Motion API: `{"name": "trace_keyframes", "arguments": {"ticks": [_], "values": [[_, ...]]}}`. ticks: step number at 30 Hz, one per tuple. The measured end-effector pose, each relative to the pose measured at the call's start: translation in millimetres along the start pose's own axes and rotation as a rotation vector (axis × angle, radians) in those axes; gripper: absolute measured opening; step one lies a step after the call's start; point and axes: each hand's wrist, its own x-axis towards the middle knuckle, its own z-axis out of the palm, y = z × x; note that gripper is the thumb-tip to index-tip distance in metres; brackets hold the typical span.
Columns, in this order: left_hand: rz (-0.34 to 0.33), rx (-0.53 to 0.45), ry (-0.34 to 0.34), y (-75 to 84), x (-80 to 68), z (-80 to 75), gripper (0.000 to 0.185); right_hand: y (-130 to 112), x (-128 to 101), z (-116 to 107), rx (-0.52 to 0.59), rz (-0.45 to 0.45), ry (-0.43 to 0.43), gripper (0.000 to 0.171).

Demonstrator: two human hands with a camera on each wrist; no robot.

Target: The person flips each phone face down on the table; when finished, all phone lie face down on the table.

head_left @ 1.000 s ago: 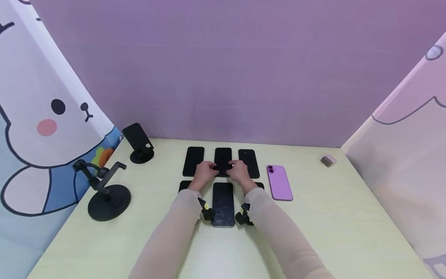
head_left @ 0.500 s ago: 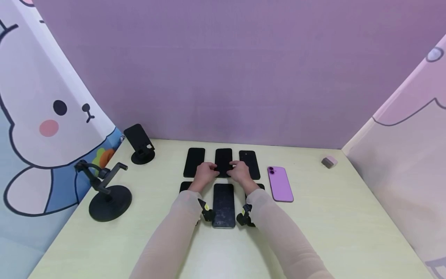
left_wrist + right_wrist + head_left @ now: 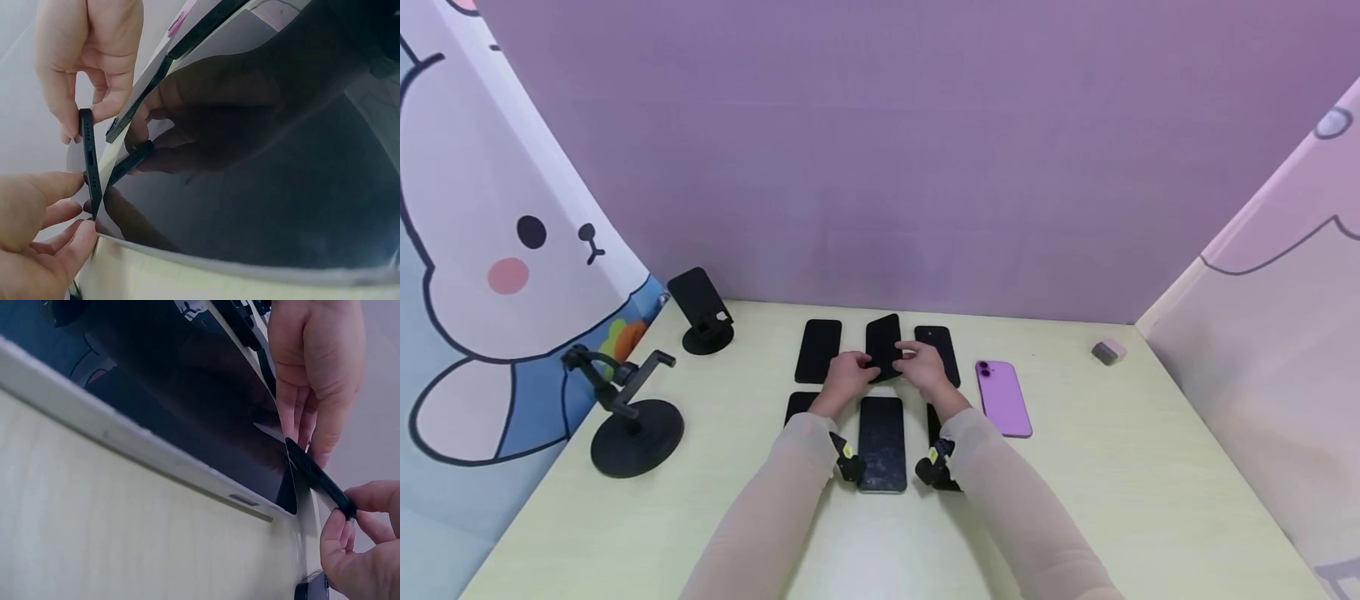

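Observation:
Both hands hold a black smartphone (image 3: 883, 343), the middle one of the back row, by its lower part. It tilts, with its right edge higher than its left. My left hand (image 3: 847, 379) pinches the left edge; thumb and fingers sit at that corner in the left wrist view. On the opposite edge my right hand (image 3: 923, 367) grips with thumb and fingertips. The held phone's bottom edge (image 3: 91, 156), with its port, faces the left wrist camera. Just below the hands lies another dark smartphone (image 3: 882, 446), its glossy screen reflecting a hand in the left wrist view.
Black phones flank the held one at left (image 3: 818, 350) and right (image 3: 937, 346). Forearms partly cover front-row phones. A pink phone (image 3: 1003, 398) lies further right, near a small grey-pink block (image 3: 1108, 351). Two black stands, a round-based one (image 3: 636, 437) and a smaller one (image 3: 700, 308), occupy the left.
The middle back phone lay flat before; now its right edge is raised and it tilts. My right hand has shifted slightly right, and my left hand has moved a little with it.

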Motion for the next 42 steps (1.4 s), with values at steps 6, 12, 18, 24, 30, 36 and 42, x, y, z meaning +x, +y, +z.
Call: {"name": "trace_keyframes", "arguments": {"ticks": [6, 12, 18, 24, 30, 36, 42], "values": [[0.024, -0.005, 0.006, 0.0, -1.1, 0.5, 0.032, -0.4, -0.2, -0.3, 0.072, -0.011, -0.016, 0.041], [0.071, 0.009, 0.02, -1.6, -0.1, 2.2, 0.03, -2.7, -0.2, -2.2, 0.131, -0.025, -0.032, 0.041], [0.096, 0.004, 0.014, 0.1, 0.0, 4.0, 0.032, -3.8, 1.9, -3.3, 0.212, -0.012, -0.038, 0.042], [0.116, 0.01, 0.022, 1.9, -1.0, 4.6, 0.035, -3.2, 3.7, -3.2, 0.264, -0.003, -0.056, 0.043], [0.14, -0.055, 0.002, 4.1, -0.2, 5.8, 0.036, -3.4, 4.0, -4.1, 0.314, -0.01, -0.081, 0.041], [0.133, -0.151, 0.006, 7.2, -0.7, 7.3, 0.036, -5.1, 0.9, -7.7, 0.375, -0.017, -0.135, 0.039], [0.121, -0.216, 0.017, 6.9, 0.9, 10.9, 0.037, -6.0, 0.0, -10.5, 0.407, -0.036, -0.206, 0.041]]}}
